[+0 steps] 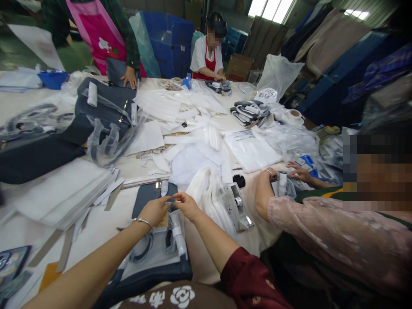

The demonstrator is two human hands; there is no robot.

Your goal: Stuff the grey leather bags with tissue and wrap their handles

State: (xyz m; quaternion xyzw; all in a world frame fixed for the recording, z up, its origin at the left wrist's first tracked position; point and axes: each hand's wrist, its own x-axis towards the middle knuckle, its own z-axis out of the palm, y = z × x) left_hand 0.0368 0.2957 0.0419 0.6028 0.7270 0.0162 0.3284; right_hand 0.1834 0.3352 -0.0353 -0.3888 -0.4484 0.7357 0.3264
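A dark blue-grey handbag (161,271) lies flat on the table in front of me, its handles (141,249) in clear plastic and white wrap. Over the bag's upper part, my left hand (157,211), with a bracelet at the wrist, is closed in a pinch. Close against it, the fingertips of my right hand (186,206) pinch too. Between them shows a thin whitish strand (169,202), too small to make out well. A tan hang tag (164,222) shows just beneath my left hand, partly hidden by it.
Right of the bag stand a tape dispenser (236,208) and looped white strips (206,193). White sheets (64,189) and another dark bag (99,107) lie left. A co-worker's hand (301,172) works at the right. Two people stand across the table.
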